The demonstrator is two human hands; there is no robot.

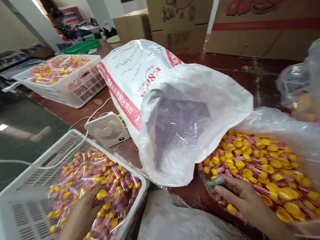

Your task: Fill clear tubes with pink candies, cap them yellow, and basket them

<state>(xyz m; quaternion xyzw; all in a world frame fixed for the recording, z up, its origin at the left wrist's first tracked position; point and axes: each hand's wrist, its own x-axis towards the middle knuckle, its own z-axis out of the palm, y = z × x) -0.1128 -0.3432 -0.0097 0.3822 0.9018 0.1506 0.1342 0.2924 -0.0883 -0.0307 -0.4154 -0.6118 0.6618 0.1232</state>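
Note:
My left hand (82, 211) reaches into a white plastic basket (3, 195) of small clear tubes with yellow caps and pink-striped insides. Its fingers are closed around a yellow-capped tube (101, 194), whose lower part is hidden. My right hand (242, 198) is over a clear plastic bag (314, 141) holding a heap of pink-striped pieces with yellow caps (274, 162). Thumb and forefinger are pinched together there. A grey-green wrapped thing (216, 182) shows at the fingertips; whether it is worn or held I cannot tell.
A white woven sack (155, 135) lies with its mouth towards me, clear tubes inside. Beside it stand a small white fan (107, 129) with a cable and another filled basket (88, 96). Cardboard boxes (253, 35) line the back; a person (62, 26) is far left.

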